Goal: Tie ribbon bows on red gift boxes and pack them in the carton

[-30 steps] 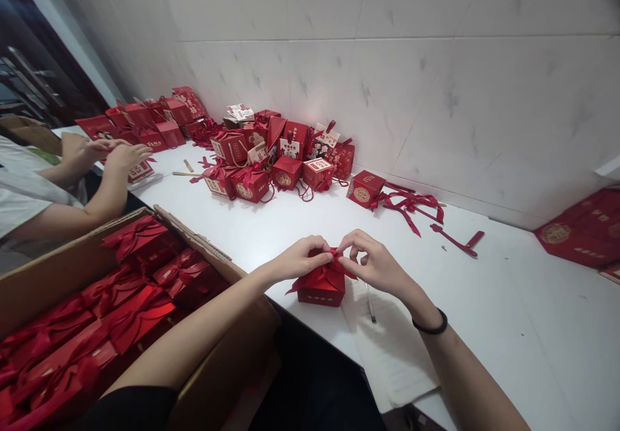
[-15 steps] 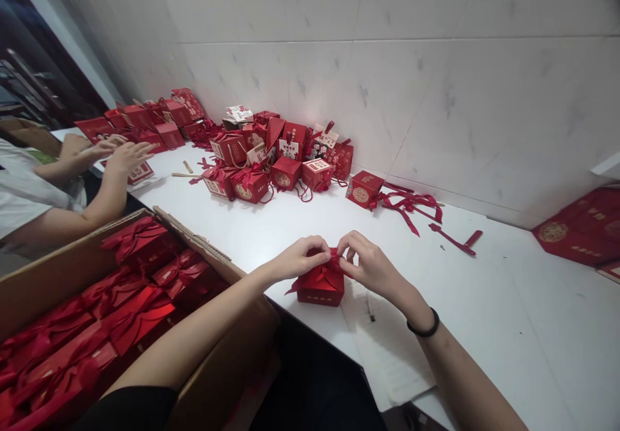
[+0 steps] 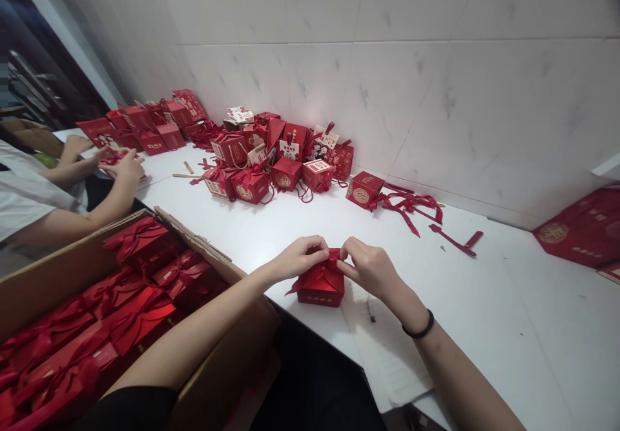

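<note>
Close to the table's front edge stands a small red gift box (image 3: pixel 320 296) with gold lettering on its front. A red ribbon (image 3: pixel 332 262) lies across its top. My left hand (image 3: pixel 301 258) pinches the ribbon at the upper left of the box. On the other side, my right hand (image 3: pixel 369 264) has thumb and forefinger closed on the ribbon too. The exact loops between the fingertips are partly hidden. A black band (image 3: pixel 419 325) circles my right wrist.
A cardboard carton (image 3: pixel 208 242) of ribboned red boxes stands at my left. Assorted gift boxes (image 3: pixel 285 174) line the wall, with loose ribbons (image 3: pixel 411 205) to their right. A white sheet (image 3: pixel 387 347) lies beside my box. A co-worker's hands (image 3: pixel 123 163) handle something red.
My right hand has shifted very slightly right and down at the ribbon; my left hand and the box stay put. The co-worker's hands have come lower, closer together.
</note>
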Motion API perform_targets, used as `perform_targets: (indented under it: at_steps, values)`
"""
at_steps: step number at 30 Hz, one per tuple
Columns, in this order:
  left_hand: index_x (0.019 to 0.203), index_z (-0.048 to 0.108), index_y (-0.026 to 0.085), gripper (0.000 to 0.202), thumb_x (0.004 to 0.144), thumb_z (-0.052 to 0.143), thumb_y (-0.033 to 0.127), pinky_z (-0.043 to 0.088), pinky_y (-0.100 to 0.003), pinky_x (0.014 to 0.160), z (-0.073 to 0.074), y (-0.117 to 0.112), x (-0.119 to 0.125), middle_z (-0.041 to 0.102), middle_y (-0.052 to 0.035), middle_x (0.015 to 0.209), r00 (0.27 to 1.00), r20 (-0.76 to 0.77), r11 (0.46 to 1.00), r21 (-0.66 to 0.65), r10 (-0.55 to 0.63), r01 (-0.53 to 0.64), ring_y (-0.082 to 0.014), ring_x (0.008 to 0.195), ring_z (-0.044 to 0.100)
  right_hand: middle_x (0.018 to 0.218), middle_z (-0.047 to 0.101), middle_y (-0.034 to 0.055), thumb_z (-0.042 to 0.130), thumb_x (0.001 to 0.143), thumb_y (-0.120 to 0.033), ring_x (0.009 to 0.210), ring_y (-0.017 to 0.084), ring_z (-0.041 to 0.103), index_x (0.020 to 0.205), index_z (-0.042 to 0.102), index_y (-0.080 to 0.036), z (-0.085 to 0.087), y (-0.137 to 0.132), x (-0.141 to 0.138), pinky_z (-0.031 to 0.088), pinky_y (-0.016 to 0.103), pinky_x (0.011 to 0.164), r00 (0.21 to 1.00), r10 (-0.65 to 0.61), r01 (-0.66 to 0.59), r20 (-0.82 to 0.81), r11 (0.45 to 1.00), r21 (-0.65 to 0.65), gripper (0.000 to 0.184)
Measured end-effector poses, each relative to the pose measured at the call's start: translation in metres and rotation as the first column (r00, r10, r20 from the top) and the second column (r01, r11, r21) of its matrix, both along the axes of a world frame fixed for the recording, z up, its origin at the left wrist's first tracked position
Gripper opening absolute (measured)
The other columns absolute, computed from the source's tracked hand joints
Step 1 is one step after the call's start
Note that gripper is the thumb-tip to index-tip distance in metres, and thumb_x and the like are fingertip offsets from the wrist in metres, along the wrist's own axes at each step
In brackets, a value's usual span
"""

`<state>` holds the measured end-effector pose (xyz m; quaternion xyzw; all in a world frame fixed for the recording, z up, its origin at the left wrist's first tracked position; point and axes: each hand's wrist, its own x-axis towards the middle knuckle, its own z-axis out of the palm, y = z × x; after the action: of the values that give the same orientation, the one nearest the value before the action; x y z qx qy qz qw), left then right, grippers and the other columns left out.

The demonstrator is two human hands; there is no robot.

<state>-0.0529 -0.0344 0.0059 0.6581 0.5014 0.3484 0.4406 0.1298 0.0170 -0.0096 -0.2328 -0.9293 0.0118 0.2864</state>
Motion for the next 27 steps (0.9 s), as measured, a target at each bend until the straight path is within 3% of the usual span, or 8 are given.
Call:
perform_targets:
  at_steps: [5, 9, 13, 16, 21, 23, 27]
  values:
    - [0.071, 0.051, 0.014, 0.016, 0.080, 0.047, 0.027, 0.033, -0.021, 0.057, 0.000, -0.001, 0.000, 0.048, 0.0035, 0.066, 1.000, 0.012, 1.000, 0.008, -0.006, 0.006, -0.0082, 0.060, 0.041, 0.054, 0.055, 0.0015, 0.038, 0.087, -0.023, 0.045, 0.011, 0.046, 0.062, 0.051, -0.016, -0.005, -0.002, -0.001, 0.016, 0.026, 0.045, 0.986, -0.105, 0.087, 0.131, 0.987, 0.136, 0.029]
    - [0.072, 0.052, 0.014, 0.015, 0.080, 0.048, 0.026, 0.034, -0.020, 0.059, 0.000, -0.001, -0.001, 0.050, 0.0031, 0.068, 0.999, 0.011, 0.999, 0.026, -0.031, 0.031, -0.0084, 0.062, 0.043, 0.055, 0.059, 0.0032, 0.043, 0.085, -0.029, 0.044, 0.012, 0.049, 0.064, 0.056, -0.014, -0.003, -0.006, -0.004, 0.012, 0.025, 0.044, 0.963, -0.202, 0.172, 0.179, 0.970, 0.171, 0.029]
    - [0.073, 0.054, 0.014, 0.018, 0.081, 0.048, 0.028, 0.036, -0.021, 0.060, -0.001, -0.001, -0.001, 0.052, 0.0023, 0.069, 1.000, -0.018, 0.999, 0.051, -0.016, 0.017, -0.0087, 0.063, 0.044, 0.053, 0.060, 0.0042, 0.041, 0.083, -0.021, 0.042, 0.013, 0.049, 0.059, 0.058, -0.015, -0.004, -0.008, -0.007, 0.010, 0.026, 0.045, 0.932, -0.269, 0.243, 0.243, 0.961, 0.131, 0.030]
    - [0.074, 0.055, 0.013, 0.024, 0.083, 0.046, 0.034, 0.037, -0.021, 0.061, -0.002, 0.000, 0.000, 0.054, 0.0010, 0.070, 0.999, -0.039, 0.999, 0.045, -0.022, 0.024, -0.0094, 0.065, 0.045, 0.054, 0.062, 0.0056, 0.039, 0.086, -0.025, 0.043, 0.014, 0.050, 0.056, 0.058, -0.015, -0.003, -0.011, -0.008, 0.010, 0.026, 0.045, 0.913, -0.271, 0.260, 0.306, 0.963, 0.078, 0.037]
    - [0.080, 0.057, 0.014, 0.023, 0.083, 0.046, 0.035, 0.042, -0.024, 0.067, -0.002, 0.001, 0.001, 0.059, -0.0017, 0.077, 0.997, -0.061, 0.997, 0.068, -0.039, 0.044, -0.0115, 0.070, 0.051, 0.064, 0.065, 0.0057, 0.044, 0.085, -0.025, 0.054, 0.018, 0.058, 0.072, 0.063, -0.015, 0.005, -0.016, -0.012, 0.013, 0.026, 0.045, 0.830, -0.388, 0.412, 0.400, 0.911, 0.028, 0.025]
    - [0.083, 0.056, 0.015, 0.020, 0.081, 0.049, 0.033, 0.043, -0.026, 0.073, 0.000, 0.000, -0.001, 0.059, -0.0031, 0.083, 0.994, -0.112, 0.991, 0.128, -0.018, 0.032, -0.0137, 0.077, 0.053, 0.068, 0.066, 0.0049, 0.045, 0.084, -0.023, 0.057, 0.019, 0.060, 0.077, 0.063, -0.016, 0.009, -0.016, -0.013, 0.016, 0.026, 0.045, 0.800, -0.402, 0.448, 0.446, 0.894, 0.003, 0.020]
    - [0.092, 0.055, 0.018, 0.021, 0.074, 0.057, 0.030, 0.037, -0.035, 0.088, 0.007, -0.012, -0.016, 0.056, -0.0054, 0.097, 0.939, -0.334, 0.958, 0.286, 0.080, 0.020, -0.0195, 0.094, 0.050, 0.066, 0.065, 0.0066, 0.040, 0.087, -0.021, 0.060, 0.020, 0.060, 0.070, 0.064, -0.018, 0.016, -0.016, -0.010, 0.023, 0.026, 0.047, 0.754, -0.366, 0.471, 0.546, 0.880, -0.061, 0.029]
